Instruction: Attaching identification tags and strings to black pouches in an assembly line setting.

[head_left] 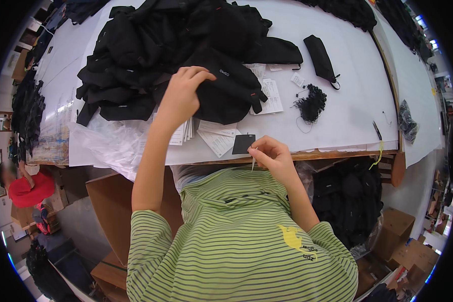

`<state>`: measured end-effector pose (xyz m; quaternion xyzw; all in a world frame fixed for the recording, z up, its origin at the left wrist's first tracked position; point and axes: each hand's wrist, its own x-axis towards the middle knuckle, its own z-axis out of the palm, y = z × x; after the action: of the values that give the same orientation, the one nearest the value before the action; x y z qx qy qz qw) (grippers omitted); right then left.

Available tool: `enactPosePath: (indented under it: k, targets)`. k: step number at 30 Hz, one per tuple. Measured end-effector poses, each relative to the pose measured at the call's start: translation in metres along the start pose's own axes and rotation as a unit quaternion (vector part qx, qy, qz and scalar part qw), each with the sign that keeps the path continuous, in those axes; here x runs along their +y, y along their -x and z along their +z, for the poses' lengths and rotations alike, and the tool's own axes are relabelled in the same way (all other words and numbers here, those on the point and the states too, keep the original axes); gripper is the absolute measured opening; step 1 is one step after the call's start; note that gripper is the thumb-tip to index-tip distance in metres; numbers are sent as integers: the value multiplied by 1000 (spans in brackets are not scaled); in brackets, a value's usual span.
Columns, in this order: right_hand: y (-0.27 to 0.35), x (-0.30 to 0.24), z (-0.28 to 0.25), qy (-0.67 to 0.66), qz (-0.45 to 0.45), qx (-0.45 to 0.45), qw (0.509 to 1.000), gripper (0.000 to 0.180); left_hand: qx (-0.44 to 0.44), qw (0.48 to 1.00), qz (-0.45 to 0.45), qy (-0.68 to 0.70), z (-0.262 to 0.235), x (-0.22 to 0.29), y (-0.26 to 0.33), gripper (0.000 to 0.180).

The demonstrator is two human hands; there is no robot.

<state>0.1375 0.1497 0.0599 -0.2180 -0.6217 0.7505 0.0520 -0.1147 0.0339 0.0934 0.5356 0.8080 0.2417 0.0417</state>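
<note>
My left hand (182, 98) is raised over the near side of a heap of black fabric pouches (151, 45). Its fingers are bent and apart, with nothing visible in them, close to a black pouch (221, 85) with a small pale print and an orange tab. At the table's front edge my right hand (274, 157) pinches with thumb and forefinger at the corner of a black square tag (243, 144). A thin pale pointed piece (253, 164) sticks down from the same fingertips; what it is I cannot make out. White printed cards (217, 141) lie beside the tag.
A bundle of black cords (311, 103) and a single black pouch (319, 58) lie to the right. Farther right is a small cutting tool (377, 131). Clear plastic (110, 143) drapes over the front edge. Below right sits a bag of black goods (347, 201). Another person (30, 189) is at far left.
</note>
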Motion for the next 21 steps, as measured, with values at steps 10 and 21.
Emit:
enactPosePath:
  k: [10, 21]
  targets:
    - [7, -7, -26, 27, -25, 106, 994, 12, 96, 991, 93, 1, 97, 57, -6, 34]
    - [-16, -30, 2, 349, -196, 120, 908, 8, 191, 966, -126, 124, 60, 98, 66, 17]
